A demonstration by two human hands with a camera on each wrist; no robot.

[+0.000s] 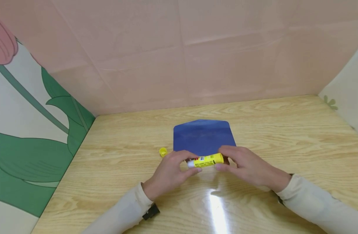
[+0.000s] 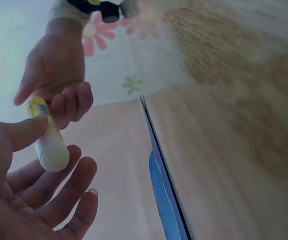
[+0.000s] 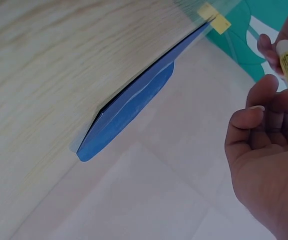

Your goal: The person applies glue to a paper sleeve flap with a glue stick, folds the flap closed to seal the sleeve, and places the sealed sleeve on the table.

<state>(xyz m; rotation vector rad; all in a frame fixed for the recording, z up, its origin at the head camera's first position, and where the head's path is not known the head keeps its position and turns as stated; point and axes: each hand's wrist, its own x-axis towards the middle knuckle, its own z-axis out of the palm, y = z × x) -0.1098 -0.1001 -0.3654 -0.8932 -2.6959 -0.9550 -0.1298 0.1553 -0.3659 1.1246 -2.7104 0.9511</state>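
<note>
A yellow glue stick (image 1: 208, 160) with a white end is held level between both hands, just above the near edge of a blue envelope (image 1: 201, 136). My left hand (image 1: 173, 168) pinches it near the white end, thumb on one side and fingers on the other. At the yellow end, my right hand (image 1: 249, 166) grips it with thumb and fingers. In the left wrist view the white end of the glue stick (image 2: 53, 152) points toward the left palm. The right wrist view shows curled right-hand fingers (image 3: 271, 112), partly hiding the stick.
A small yellow cap (image 1: 163, 152) lies on the wooden table (image 1: 123, 156), left of the envelope. A pink sheet (image 1: 179, 58) stands behind the table. On the left is a panel with green leaves (image 1: 23, 156). Light reflects off the tabletop near the front.
</note>
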